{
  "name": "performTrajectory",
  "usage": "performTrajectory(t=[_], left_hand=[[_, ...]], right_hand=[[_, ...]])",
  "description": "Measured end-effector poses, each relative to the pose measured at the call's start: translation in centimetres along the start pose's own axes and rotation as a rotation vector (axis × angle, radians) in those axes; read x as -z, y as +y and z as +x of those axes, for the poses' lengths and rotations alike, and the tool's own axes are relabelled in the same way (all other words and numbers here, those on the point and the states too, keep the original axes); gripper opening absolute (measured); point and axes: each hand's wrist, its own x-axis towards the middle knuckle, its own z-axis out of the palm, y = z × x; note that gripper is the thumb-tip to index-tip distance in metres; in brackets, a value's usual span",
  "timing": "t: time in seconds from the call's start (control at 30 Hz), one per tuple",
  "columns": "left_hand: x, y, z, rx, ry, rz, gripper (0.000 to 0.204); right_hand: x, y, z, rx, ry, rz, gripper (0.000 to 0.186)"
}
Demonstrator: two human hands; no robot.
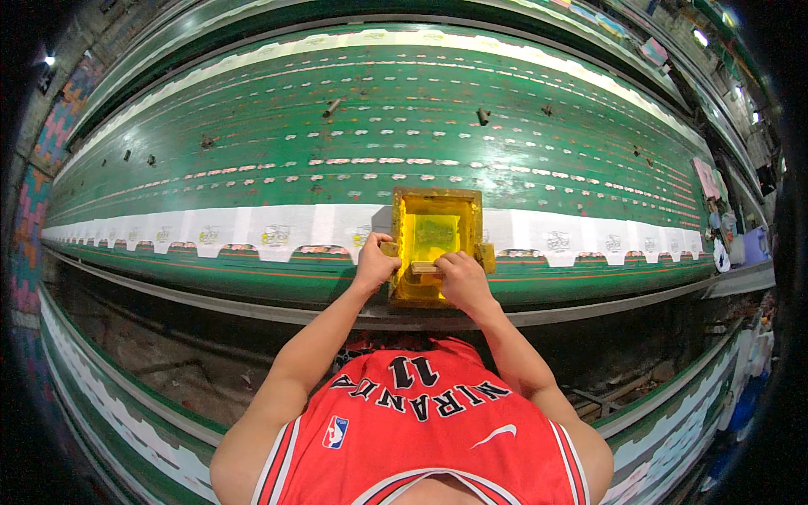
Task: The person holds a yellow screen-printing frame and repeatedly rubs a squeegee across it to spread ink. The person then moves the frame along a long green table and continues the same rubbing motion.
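A yellow ink-stained screen printing frame lies over a row of white fabric pieces along the near side of the long green table. My left hand grips the small handle block on the frame's left side. My right hand holds a flat wooden squeegee inside the frame, across the lower part of its yellow screen. A second handle block sticks out at the frame's right. Pale printed designs show on the white pieces to either side; the piece under the frame is mostly hidden.
The green table carries rows of small print marks and several short metal fittings. A metal rail runs along its near edge. Containers and a purple item stand at the far right. Parallel tables lie behind me and beyond.
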Motion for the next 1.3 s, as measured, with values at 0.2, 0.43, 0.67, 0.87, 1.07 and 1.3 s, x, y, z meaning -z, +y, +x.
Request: performTrajectory(t=[0.2, 0.43, 0.67, 0.87, 1.07, 1.3], left_hand=[[-8.9, 0.9, -0.3, 0.09, -0.01, -0.145, 0.053], [-10.8, 2.3, -0.5, 0.116, 0.032, 0.033, 0.056], [-11.0, 3.2, -0.3, 0.085, 0.022, 0.134, 0.055], [-10.7, 4.0, -0.4, 0.199, -0.034, 0.117, 0.055], [-10.7, 2.9, -0.2, 0.104, -0.014, 0.158, 0.055], [-10.7, 1.8, 0.4, 0.161, -0.035, 0.062, 0.056]], right_hand=[[3.8, 7.1, -4.7, -0.043, -0.052, 0.017, 0.021], [4.4, 10.3, -7.1, -0.008, -0.023, 0.083, 0.025], [4.0, 11.0, -7.1, -0.005, -0.03, 0.138, 0.026], [4.9, 10.3, -7.0, -0.002, -0.01, 0.184, 0.022], [5.0, 9.5, -9.3, 0.086, -0.024, 0.184, 0.026], [1.7, 11.6, -5.3, 0.133, 0.139, 0.119, 0.032]])
